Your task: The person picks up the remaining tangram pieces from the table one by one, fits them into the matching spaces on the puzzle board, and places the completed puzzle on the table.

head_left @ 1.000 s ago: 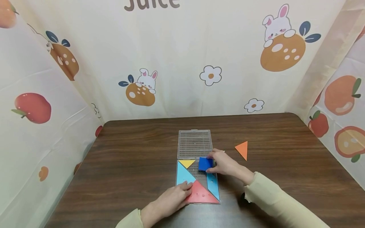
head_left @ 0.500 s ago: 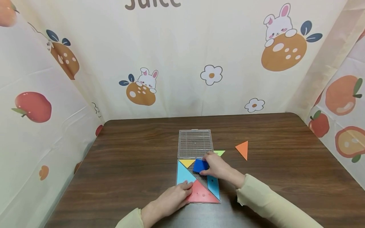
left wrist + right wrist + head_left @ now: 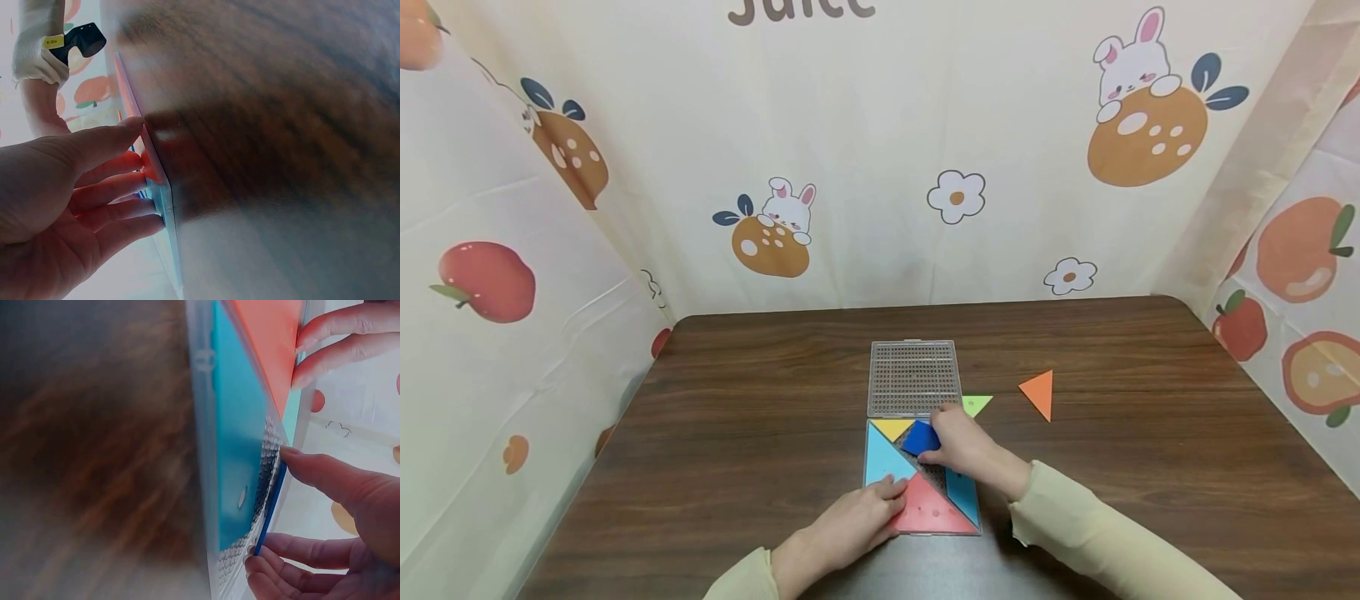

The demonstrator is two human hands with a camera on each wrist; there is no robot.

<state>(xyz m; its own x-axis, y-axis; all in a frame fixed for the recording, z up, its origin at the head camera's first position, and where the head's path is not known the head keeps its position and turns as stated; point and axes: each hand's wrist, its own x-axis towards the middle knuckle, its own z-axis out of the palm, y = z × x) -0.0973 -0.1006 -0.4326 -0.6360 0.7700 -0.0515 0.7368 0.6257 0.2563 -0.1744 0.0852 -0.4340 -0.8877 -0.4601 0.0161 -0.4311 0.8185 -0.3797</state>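
My right hand (image 3: 964, 442) pinches a blue square tangram piece (image 3: 919, 438) between thumb and fingers, over the lower half of an open clear case. In the right wrist view, the blue piece (image 3: 272, 506) is edge-on, tilted above the dotted case floor. My left hand (image 3: 857, 521) rests on the case's lower left side, fingers fairly straight over the pieces; the left wrist view shows its thumb (image 3: 128, 128) at the case edge. Inside lie a light blue triangle (image 3: 883, 458), a red triangle (image 3: 931, 512), a yellow triangle (image 3: 892, 428) and a blue parallelogram (image 3: 962, 493), partly hidden by my right hand.
The case's other half, a dotted panel (image 3: 913, 379), lies flat behind. A green triangle (image 3: 976, 404) sits by its right edge, partly covered by my right hand. Farther right lies an orange triangle (image 3: 1040, 395) on the wooden table (image 3: 760, 400). Printed curtains (image 3: 865, 150) surround the table.
My right hand has carried the blue square left and slightly down toward the yellow triangle, turning it. The green triangle has come into view behind that hand. My left hand stays put.
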